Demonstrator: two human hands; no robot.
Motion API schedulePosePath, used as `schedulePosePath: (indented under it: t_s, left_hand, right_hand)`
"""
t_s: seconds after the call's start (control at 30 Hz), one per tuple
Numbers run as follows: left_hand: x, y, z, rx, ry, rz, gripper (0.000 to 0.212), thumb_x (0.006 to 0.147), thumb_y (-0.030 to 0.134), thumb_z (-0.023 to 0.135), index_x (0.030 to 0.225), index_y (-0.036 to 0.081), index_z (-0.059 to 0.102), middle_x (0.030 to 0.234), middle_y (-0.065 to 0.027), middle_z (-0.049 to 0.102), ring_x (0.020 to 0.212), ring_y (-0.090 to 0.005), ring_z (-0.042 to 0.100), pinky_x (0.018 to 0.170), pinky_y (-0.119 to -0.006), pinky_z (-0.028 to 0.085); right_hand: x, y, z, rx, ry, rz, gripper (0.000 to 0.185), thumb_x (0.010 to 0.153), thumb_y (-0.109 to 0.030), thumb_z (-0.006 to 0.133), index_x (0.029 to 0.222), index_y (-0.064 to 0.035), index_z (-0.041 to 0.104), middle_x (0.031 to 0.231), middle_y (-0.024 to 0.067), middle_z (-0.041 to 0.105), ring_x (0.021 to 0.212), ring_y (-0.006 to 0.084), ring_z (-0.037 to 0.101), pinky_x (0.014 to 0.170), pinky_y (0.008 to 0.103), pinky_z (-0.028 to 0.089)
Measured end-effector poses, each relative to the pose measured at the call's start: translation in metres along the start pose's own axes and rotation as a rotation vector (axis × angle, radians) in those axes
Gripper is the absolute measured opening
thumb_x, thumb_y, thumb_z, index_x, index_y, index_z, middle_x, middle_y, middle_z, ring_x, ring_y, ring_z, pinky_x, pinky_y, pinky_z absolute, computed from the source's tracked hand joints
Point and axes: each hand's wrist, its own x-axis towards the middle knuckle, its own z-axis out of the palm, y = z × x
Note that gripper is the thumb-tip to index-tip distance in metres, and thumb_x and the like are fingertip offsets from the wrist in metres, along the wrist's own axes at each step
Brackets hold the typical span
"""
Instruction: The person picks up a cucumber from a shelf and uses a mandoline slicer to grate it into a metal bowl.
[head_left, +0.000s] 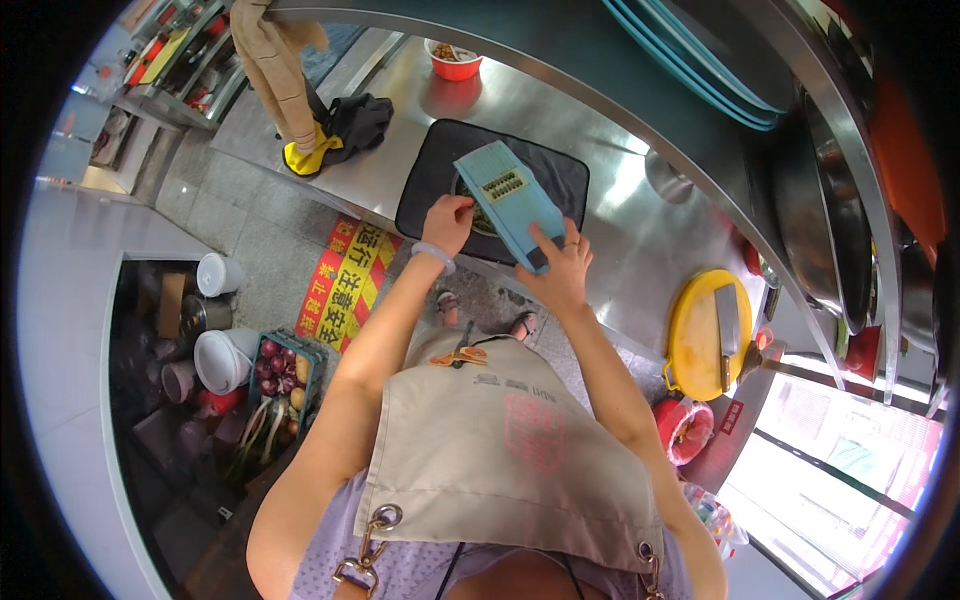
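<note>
A light-blue plastic grater (508, 196) slants over a dark mat (431, 176) on the steel counter. Its metal grating panel is near the middle. My right hand (559, 266) grips the grater's lower end, fingers spread over the top. Partly hidden beneath the grater is a round container with green shreds (482, 220) in it. My left hand (451, 223), with a pale bangle on the wrist, is at the container's left side, fingertips bent in by the shreds. Whether those fingertips pinch anything is hidden.
A yellow cutting board (690, 337) with a cleaver (727, 319) is at the right. A red-and-white bowl (455, 64) stands at the back. Gloves (360, 124) lie at the left. A steel shelf (600, 82) overhangs the counter. Below left sits a crate of onions (277, 367).
</note>
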Motion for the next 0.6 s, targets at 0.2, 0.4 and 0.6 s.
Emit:
schedulePosePath:
  t_s: [0.2,0.4,0.6]
  left_hand:
    - [0.007,0.009,-0.008,0.018,0.054,0.048,0.012,0.081,0.008,0.061,0.090,0.003,0.067,0.081,-0.0126,0.060,0.069,-0.0273,0.059,0.063,-0.036,0.047]
    - [0.013,0.039,-0.003,-0.213,0.064,0.128,0.022,0.080,0.004,0.065,0.102,0.005,0.065,0.085,-0.0090,0.059,0.068,-0.0248,0.056,0.059,-0.031,0.045]
    - [0.029,0.084,-0.003,-0.009,0.183,0.474,0.029,0.074,0.005,0.067,0.103,0.007,0.063,0.089,-0.0085,0.060,0.080,-0.0260,0.058,0.068,-0.035,0.048]
  right_hand:
    - [-0.004,0.017,-0.030,1.129,-0.190,0.490,0.055,0.080,-0.039,0.066,0.126,-0.0109,0.054,0.133,0.0138,0.045,0.106,0.0270,0.053,0.093,0.0429,0.039]
    - [-0.005,0.008,-0.057,1.973,-0.426,0.714,0.071,0.080,-0.059,0.053,0.134,-0.0141,0.041,0.128,0.0141,0.048,0.103,0.0296,0.051,0.079,0.0378,0.042]
    - [-0.012,0.010,-0.054,1.984,-0.480,0.668,0.072,0.077,-0.059,0.056,0.133,-0.0159,0.042,0.126,0.0148,0.048,0.101,0.0296,0.051,0.079,0.0371,0.042]
